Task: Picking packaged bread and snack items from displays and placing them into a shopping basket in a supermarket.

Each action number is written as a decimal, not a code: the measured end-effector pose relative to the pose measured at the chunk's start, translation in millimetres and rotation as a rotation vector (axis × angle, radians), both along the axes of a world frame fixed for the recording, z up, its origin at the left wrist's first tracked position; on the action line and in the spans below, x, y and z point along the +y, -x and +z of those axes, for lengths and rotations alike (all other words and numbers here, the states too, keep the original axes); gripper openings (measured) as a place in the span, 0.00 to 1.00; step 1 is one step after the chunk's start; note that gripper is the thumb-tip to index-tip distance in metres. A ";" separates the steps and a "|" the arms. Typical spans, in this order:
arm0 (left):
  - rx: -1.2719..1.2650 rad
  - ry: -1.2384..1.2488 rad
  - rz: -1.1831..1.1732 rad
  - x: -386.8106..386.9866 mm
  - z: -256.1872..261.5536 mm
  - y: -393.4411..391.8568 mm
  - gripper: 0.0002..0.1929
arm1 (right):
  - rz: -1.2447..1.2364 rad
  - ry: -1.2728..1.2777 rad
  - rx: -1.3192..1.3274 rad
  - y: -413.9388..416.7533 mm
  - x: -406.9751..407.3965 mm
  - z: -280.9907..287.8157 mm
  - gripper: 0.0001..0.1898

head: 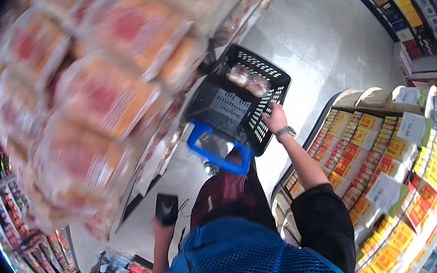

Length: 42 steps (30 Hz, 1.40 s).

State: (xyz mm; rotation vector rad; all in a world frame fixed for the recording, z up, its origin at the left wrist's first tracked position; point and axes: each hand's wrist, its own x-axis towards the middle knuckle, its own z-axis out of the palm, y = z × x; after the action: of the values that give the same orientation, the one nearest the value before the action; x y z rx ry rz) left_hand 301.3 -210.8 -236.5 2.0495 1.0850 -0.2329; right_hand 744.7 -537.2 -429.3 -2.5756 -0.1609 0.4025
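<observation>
A black plastic shopping basket [224, 123] with perforated walls and a blue handle [216, 158] lies before me. The handle is folded down towards my body. Two clear-wrapped packs, apparently bread [248, 81], sit at the basket's far end. Over the right side wall is my right hand [275, 119], a watch on its wrist. Its fingers reach inward over the rim, and whether they grip it is unclear. Low on the left, my left hand [157, 223] holds a black device [167, 208], which covers most of the fingers. A thin cord shows beside it.
Plastic-wrapped bread packs [101, 99], blurred, are piled high on a display close on my left. Stacked yellow and red cartons [362, 153] with price cards [386, 193] stand on the right. Grey floor tiles [314, 38] run ahead, towards more shelves [410, 16].
</observation>
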 end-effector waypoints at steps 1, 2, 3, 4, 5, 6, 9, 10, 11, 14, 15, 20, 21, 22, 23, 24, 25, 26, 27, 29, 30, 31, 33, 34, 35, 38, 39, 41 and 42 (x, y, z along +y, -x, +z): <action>0.083 -0.066 0.029 -1.6 -18.6 6.3 0.16 | 0.026 0.076 0.021 -28.8 10.1 -44.4 0.28; 0.082 -0.046 0.056 -15.8 -10.5 -29.3 0.16 | 0.019 0.215 0.219 -57.5 12.8 -85.6 0.32; 0.199 -0.108 0.060 -23.9 -14.6 -34.6 0.18 | 0.054 0.251 0.228 -80.6 22.0 -130.5 0.32; 0.303 -0.039 0.079 -19.4 -35.1 -21.7 0.18 | 0.077 0.333 0.203 -105.0 20.8 -182.3 0.32; 0.297 -0.069 0.030 -21.4 -60.5 -14.9 0.17 | 0.095 0.429 0.178 -130.7 9.2 -233.2 0.32; 0.466 -0.017 0.106 -20.7 -78.5 7.8 0.20 | 0.099 0.488 0.148 -147.5 14.7 -269.0 0.31; 0.496 -0.053 0.151 -20.2 -111.0 -17.8 0.21 | 0.147 0.584 0.225 -171.8 50.3 -334.6 0.28; 0.479 -0.037 0.167 -25.0 -120.0 -33.1 0.21 | 0.150 0.596 0.222 -179.8 43.2 -354.1 0.24; 0.454 -0.019 0.183 -29.4 -130.2 -47.4 0.22 | 0.115 0.584 0.188 -188.1 33.5 -368.0 0.20; 0.399 0.030 0.250 -42.0 -107.9 -68.1 0.24 | 0.081 0.525 0.077 -189.4 16.3 -376.1 0.12; 0.368 0.043 0.277 -45.3 -93.6 -70.7 0.24 | 0.101 0.502 0.069 -188.1 16.6 -363.9 0.11; 0.258 0.015 0.162 -31.8 -50.6 -54.1 0.23 | 0.074 0.204 -0.323 -131.1 -4.2 -222.7 0.11; 0.299 0.099 0.179 -33.7 -29.3 -76.5 0.26 | -0.053 0.067 -0.481 -112.7 -11.6 -196.5 0.12; 0.298 0.049 0.186 -29.5 -17.0 -61.0 0.26 | 0.064 -0.019 -0.344 -95.7 -8.5 -134.8 0.13; 0.284 0.001 0.205 -23.7 -11.9 -35.6 0.26 | 0.194 -0.097 -0.218 -82.4 -4.3 -42.6 0.15; 0.270 -0.207 0.027 -15.4 -13.7 -7.0 0.27 | 0.195 -0.239 -0.213 -63.0 -2.0 43.7 0.12; 0.257 -0.415 -0.150 -7.8 -13.8 19.6 0.28 | 0.197 -0.371 -0.203 -36.2 -4.3 113.8 0.10; 0.059 -0.245 -0.056 -4.8 3.5 11.6 0.21 | 0.129 -0.591 -0.202 -6.4 -13.3 159.4 0.08; -0.135 -0.075 0.041 -5.1 30.3 -6.6 0.15 | 0.078 -0.818 -0.185 18.8 -22.9 195.0 0.06; -0.265 -0.016 0.051 0.8 64.9 15.0 0.19 | -0.093 -0.952 -0.069 60.4 -55.7 235.7 0.06; -0.335 -0.140 0.170 1.4 52.1 45.1 0.22 | -0.058 -1.413 -0.145 72.1 -54.2 243.2 0.07; -0.367 -0.133 0.197 0.4 58.6 65.2 0.22 | -0.342 -1.728 -0.113 94.2 -28.4 271.7 0.09; -0.517 -0.113 0.133 1.7 76.8 97.6 0.23 | -0.413 -1.920 0.080 119.3 -5.7 292.8 0.12; -0.579 -0.214 0.113 -3.7 89.0 111.0 0.23 | -0.311 -1.896 0.091 121.4 3.9 286.6 0.16; -0.434 -0.018 0.013 2.6 125.8 113.3 0.23 | -0.276 -1.885 0.103 133.2 21.1 288.6 0.16; -0.441 -0.012 -0.154 12.6 165.1 148.4 0.24 | -0.232 -1.985 0.294 169.1 78.6 282.6 0.20; -0.445 -0.012 -0.121 14.2 172.2 163.1 0.24 | -0.047 -2.046 0.481 171.9 89.5 264.4 0.21; -0.588 0.029 0.014 11.1 191.6 185.8 0.25 | 0.169 -2.061 0.736 192.4 123.7 262.5 0.23; -0.723 0.063 0.017 12.6 203.4 192.4 0.25 | 0.243 -1.995 0.833 207.8 146.9 268.6 0.23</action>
State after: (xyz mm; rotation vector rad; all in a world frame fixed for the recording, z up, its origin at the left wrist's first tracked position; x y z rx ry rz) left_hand 108.9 -198.2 -33.1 1.8315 0.6269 0.4507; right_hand 537.0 -390.3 -160.6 -0.3582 -0.3188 0.7642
